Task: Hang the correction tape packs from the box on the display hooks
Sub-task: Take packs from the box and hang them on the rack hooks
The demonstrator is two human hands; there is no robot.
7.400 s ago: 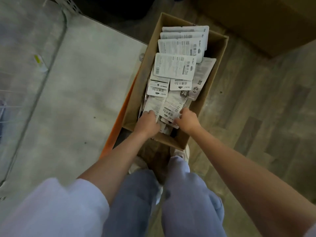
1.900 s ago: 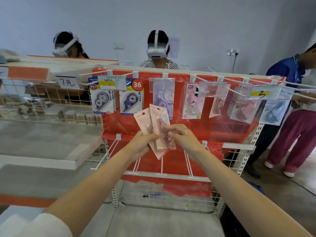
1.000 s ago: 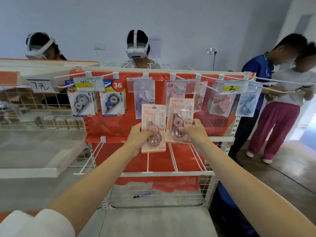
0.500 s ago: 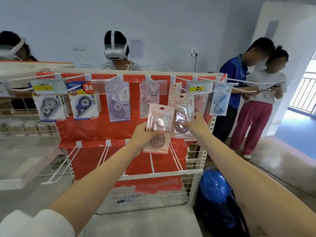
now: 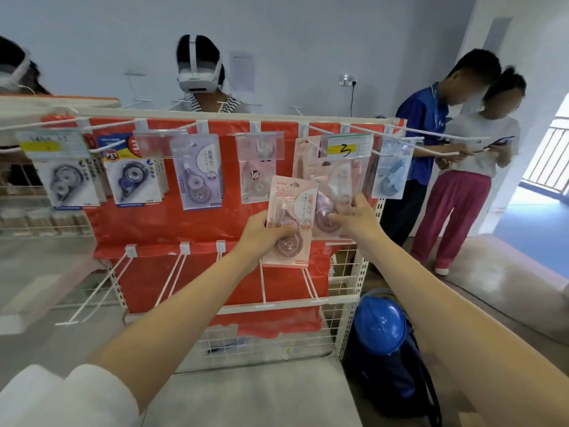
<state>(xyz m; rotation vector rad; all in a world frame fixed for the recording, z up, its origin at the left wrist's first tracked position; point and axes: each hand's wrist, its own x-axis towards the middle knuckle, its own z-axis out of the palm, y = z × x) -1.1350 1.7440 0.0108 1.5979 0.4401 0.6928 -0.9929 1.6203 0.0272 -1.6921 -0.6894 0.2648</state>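
Observation:
My left hand (image 5: pixel 261 234) grips a pink correction tape pack (image 5: pixel 291 211) by its lower part, upright, in front of the red display panel (image 5: pixel 191 223). My right hand (image 5: pixel 354 217) pinches a second pink pack (image 5: pixel 326 186) at its bottom. That pack's top reaches up to the white hook (image 5: pixel 314 143) behind the price tag marked 3 (image 5: pixel 348 147). Whether its hole is on the hook I cannot tell. Other packs hang along the top rail: dark blue ones (image 5: pixel 132 177), a purple one (image 5: pixel 198 174), a pale pink one (image 5: pixel 257 177), a light blue one (image 5: pixel 391 171). The box is out of view.
Bare white hooks (image 5: pixel 172 275) stick out from the lower rail towards me. A blue helmet on a dark backpack (image 5: pixel 381 328) sits at the rack's right foot. Two people stand at the right, two with headsets behind the rack. A wire shelf (image 5: pixel 40 217) extends left.
My right hand lifted its pack up and right to the hook behind the tag marked 3. My left hand kept its pack lower. My view swung right and closer.

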